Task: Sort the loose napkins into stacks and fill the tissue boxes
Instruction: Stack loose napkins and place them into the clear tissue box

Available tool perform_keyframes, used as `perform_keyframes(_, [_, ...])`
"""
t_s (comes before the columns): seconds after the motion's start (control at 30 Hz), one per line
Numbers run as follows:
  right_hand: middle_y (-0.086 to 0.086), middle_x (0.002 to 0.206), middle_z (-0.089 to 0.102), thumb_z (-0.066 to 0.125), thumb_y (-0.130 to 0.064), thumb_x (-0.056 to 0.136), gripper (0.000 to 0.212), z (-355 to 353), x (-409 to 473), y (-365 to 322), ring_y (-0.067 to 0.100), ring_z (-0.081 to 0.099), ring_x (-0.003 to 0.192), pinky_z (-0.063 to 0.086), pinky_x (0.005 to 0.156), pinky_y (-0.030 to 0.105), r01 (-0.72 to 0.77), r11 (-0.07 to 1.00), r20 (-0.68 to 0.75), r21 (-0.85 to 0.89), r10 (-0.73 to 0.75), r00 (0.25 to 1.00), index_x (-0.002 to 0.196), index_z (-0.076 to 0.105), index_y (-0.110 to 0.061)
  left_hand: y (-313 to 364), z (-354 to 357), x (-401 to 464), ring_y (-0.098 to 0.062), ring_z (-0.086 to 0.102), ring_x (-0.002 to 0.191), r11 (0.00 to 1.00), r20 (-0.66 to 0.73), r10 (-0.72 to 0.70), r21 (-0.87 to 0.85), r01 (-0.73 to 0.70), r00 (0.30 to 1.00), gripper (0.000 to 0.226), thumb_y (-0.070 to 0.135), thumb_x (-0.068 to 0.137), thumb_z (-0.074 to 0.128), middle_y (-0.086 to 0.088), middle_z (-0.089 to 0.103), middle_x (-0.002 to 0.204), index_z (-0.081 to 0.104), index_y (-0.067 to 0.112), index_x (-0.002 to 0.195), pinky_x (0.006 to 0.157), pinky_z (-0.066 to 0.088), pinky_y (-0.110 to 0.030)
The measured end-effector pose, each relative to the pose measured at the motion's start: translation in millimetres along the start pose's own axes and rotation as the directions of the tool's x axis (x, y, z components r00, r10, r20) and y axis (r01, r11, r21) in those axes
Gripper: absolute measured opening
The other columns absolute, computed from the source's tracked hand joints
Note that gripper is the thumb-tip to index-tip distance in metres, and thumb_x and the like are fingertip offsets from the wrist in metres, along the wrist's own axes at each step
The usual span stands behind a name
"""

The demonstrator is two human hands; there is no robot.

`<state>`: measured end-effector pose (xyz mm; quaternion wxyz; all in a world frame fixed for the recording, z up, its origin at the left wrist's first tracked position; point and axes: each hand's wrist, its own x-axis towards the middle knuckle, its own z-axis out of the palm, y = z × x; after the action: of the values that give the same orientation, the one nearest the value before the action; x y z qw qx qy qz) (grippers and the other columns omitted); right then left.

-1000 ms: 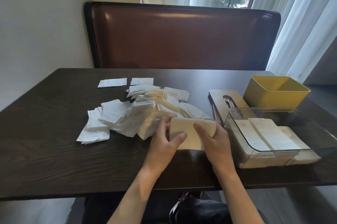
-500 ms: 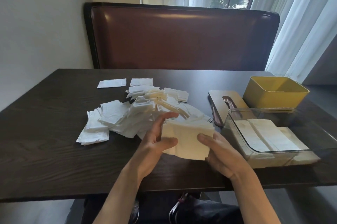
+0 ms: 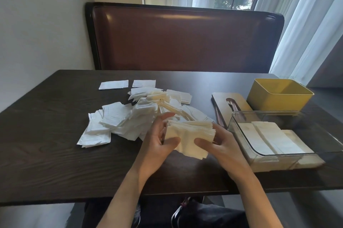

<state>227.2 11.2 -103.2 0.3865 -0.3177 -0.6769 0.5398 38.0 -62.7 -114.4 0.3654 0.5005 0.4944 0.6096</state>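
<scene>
A cream napkin stack (image 3: 189,137) is being gripped above the dark table (image 3: 46,153) by the left hand (image 3: 157,146) and right hand (image 3: 220,148). The loose napkin pile (image 3: 126,122) is lying at ten o'clock, the clear tissue box (image 3: 278,135) at three o'clock, the yellow box (image 3: 278,94) at two o'clock.

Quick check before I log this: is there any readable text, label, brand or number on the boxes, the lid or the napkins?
None can be read.
Yellow box: plain walls, no label showing.
Clear box: no print visible.
Lid: bare, only a slot.
Napkin stack held by the left hand and right hand: blank.
Loose napkins: only faint embossing, no lettering I can make out.
</scene>
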Motion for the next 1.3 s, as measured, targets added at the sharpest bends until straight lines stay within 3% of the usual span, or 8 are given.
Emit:
perform_keyframes(0.17, [-0.001,0.107,0.073,0.072,0.001,0.084,0.041,16.2,-2.3,12.3,0.011,0.069,0.101,0.056,0.086,0.025,-0.062,0.998,-0.171,-0.025,0.057,0.984,0.118,0.063,-0.02,-14.0,14.1,-1.8,-0.012,0.059,0.123,0.989,-0.098,-0.006,0.15,0.021,0.995,0.059,-0.008,0.087,0.063,0.006,0.063,0.125,0.058,0.039,0.123,0.103,0.05,-0.028])
perform_keyframes(0.3, [-0.003,0.119,0.069,0.073,-0.019,0.087,0.049,37.7,-1.6,19.3,0.011,0.065,0.111,0.05,0.102,0.04,-0.135,0.968,-0.298,0.21,0.196,0.934,0.133,0.055,-0.025,-12.1,35.9,-3.4,0.006,0.054,0.111,0.986,-0.242,-0.035,0.151,0.073,0.97,0.043,0.0,0.09,0.055,0.017,0.058,0.12,0.057,0.029,0.121,0.09,0.042,-0.01])
perform_keyframes(0.43, [-0.005,0.113,0.069,0.075,-0.044,0.072,0.058,61.1,3.4,16.9,0.013,0.066,0.107,0.051,0.099,0.047,-0.12,0.969,-0.464,0.217,0.211,0.861,0.125,0.056,-0.032,-10.9,59.6,1.1,0.015,0.053,0.101,0.998,-0.446,-0.054,0.004,0.063,0.893,0.025,0.029,0.092,0.058,0.018,0.06,0.113,0.06,0.021,0.116,0.082,0.038,-0.003])
perform_keyframes(0.63, [-0.008,0.096,0.067,0.074,-0.03,0.085,0.021,72.1,10.3,15.2,0.006,0.066,0.092,0.054,0.092,0.046,-0.092,0.982,-0.599,0.165,0.173,0.782,0.096,0.056,-0.035,-10.6,73.4,10.7,0.015,0.055,0.092,0.997,-0.659,-0.013,0.047,0.059,0.752,0.008,0.014,0.096,0.064,0.012,0.063,0.1,0.063,0.011,0.103,0.074,0.037,0.0])
perform_keyframes(0.8, [-0.002,0.095,0.07,0.072,-0.051,0.074,0.031,71.8,11.8,16.3,0.019,0.067,0.094,0.054,0.088,0.052,-0.082,0.984,-0.639,0.157,0.165,0.752,0.093,0.064,-0.029,-13.7,70.8,8.7,0.0,0.062,0.09,0.999,-0.694,-0.044,-0.05,0.014,0.719,0.012,0.006,0.095,0.058,0.005,0.067,0.1,0.062,0.015,0.102,0.078,0.048,-0.018])
perform_keyframes(0.87, [-0.001,0.093,0.069,0.074,-0.042,0.081,0.023,71.5,12.3,14.5,0.016,0.066,0.09,0.054,0.086,0.049,-0.075,0.983,-0.632,0.167,0.165,0.758,0.092,0.064,-0.025,-12.7,71.6,9.5,-0.004,0.063,0.095,0.998,-0.68,-0.049,-0.065,0.007,0.731,0.007,0.016,0.095,0.061,0.005,0.067,0.101,0.063,0.015,0.103,0.084,0.049,-0.022])
perform_keyframes(1.03, [0.003,0.086,0.07,0.07,-0.028,0.086,0.008,68.1,13.3,18.9,0.026,0.068,0.086,0.055,0.081,0.053,-0.077,0.982,-0.644,0.175,0.173,0.745,0.084,0.064,-0.024,-10.9,68.6,12.8,0.01,0.061,0.084,0.998,-0.694,-0.056,-0.056,0.024,0.718,0.017,-0.001,0.094,0.058,0.007,0.066,0.1,0.063,0.014,0.1,0.073,0.043,-0.007])
perform_keyframes(1.3, [0.0,0.091,0.073,0.065,-0.035,0.079,0.015,65.0,17.8,16.7,0.022,0.07,0.091,0.056,0.087,0.052,-0.067,0.976,-0.602,0.208,0.182,0.777,0.09,0.07,-0.026,-10.9,67.0,16.1,0.01,0.062,0.087,0.993,-0.635,-0.099,-0.117,0.031,0.766,0.018,0.001,0.097,0.054,0.008,0.067,0.101,0.066,0.01,0.106,0.075,0.046,-0.009])
